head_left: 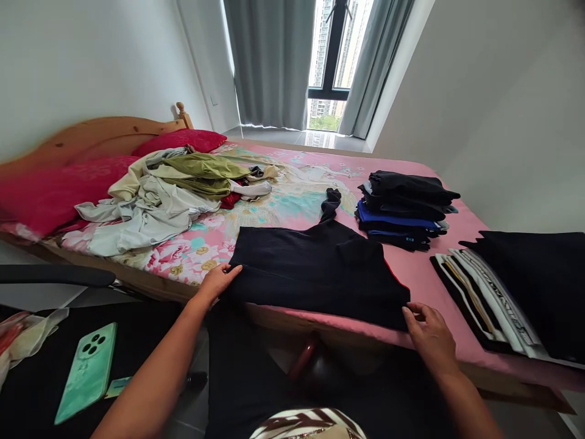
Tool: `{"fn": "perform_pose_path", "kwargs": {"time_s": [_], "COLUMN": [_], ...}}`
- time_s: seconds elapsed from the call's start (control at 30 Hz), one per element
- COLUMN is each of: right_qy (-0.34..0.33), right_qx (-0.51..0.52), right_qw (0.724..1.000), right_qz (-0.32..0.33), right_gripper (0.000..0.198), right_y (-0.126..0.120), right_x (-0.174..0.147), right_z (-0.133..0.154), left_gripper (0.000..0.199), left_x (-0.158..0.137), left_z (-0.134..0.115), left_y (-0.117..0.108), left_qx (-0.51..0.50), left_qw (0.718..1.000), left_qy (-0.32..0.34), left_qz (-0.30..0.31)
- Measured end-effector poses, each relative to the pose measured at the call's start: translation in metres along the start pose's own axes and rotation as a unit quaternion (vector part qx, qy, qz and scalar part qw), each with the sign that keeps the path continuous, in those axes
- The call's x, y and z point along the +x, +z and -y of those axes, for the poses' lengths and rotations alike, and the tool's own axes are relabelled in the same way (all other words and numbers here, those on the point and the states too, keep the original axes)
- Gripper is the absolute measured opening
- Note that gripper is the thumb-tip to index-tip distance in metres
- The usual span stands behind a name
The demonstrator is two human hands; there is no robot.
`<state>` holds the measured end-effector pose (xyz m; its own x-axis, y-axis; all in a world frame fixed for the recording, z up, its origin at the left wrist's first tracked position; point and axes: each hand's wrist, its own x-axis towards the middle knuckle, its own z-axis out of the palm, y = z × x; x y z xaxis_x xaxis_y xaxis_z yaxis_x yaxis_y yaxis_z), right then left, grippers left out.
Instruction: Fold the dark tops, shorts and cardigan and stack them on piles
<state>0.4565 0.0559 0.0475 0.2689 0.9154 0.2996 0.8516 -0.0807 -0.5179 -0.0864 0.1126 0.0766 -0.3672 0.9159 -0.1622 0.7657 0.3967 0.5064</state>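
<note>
A pair of black shorts, apparently doubled over, lies flat along the near edge of the bed, with a thin red line at its right side. My left hand pinches the left corner of the cloth between thumb and fingers. At the opposite end, my right hand grips the lower right corner. Just behind the shorts rests a dark twisted piece of cloth; whether it is joined to them I cannot tell.
Folded dark and blue clothes are stacked on the bed's right, near folded light garments and a large black one. A loose clothes heap lies left, before red pillows. A green phone sits lower left.
</note>
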Motion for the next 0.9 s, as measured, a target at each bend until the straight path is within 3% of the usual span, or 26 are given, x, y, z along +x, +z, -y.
{"fn": "perform_pose_path", "kwargs": {"time_s": [0.1,0.2,0.3,0.37,0.47,0.6,0.7,0.83,0.9], "right_qy": [-0.079,-0.117,-0.118,-0.081,0.028,0.126,0.126,0.055,0.005], "right_qx": [0.038,0.034,0.009,-0.020,-0.061,-0.093,-0.117,-0.096,-0.082], "right_qw": [0.996,0.992,0.991,0.994,0.998,0.974,0.962,0.981,0.984], "right_qz": [-0.006,-0.031,-0.059,-0.067,-0.015,0.162,0.214,0.160,0.159], "right_gripper": [0.042,0.039,0.040,0.047,0.058,0.067,0.069,0.039,0.049], "right_y": [0.006,0.014,0.020,0.020,0.014,0.002,0.002,0.016,0.028], "right_x": [-0.011,-0.013,-0.006,0.001,0.017,0.050,0.081,0.115,0.127], "right_z": [0.016,0.024,0.021,0.014,0.005,0.006,0.014,0.033,0.046], "left_gripper": [0.052,0.047,0.045,0.046,0.049,0.053,0.054,0.058,0.059], "left_x": [0.005,0.005,0.002,0.000,-0.001,0.002,0.007,0.012,0.013], "left_z": [-0.001,0.002,0.007,0.010,0.009,0.004,0.006,0.011,0.012], "left_y": [0.005,0.010,0.014,0.015,0.016,0.014,0.014,0.015,0.016], "left_qx": [0.016,0.029,0.049,0.060,0.063,0.080,0.086,0.090,0.089], "left_qw": [0.999,0.997,0.996,0.996,0.997,0.996,0.996,0.996,0.996], "left_qy": [0.029,0.048,0.047,0.030,0.009,-0.008,-0.002,0.002,0.005], "left_qz": [-0.032,-0.047,-0.053,-0.054,-0.041,-0.026,-0.023,-0.015,-0.015]}}
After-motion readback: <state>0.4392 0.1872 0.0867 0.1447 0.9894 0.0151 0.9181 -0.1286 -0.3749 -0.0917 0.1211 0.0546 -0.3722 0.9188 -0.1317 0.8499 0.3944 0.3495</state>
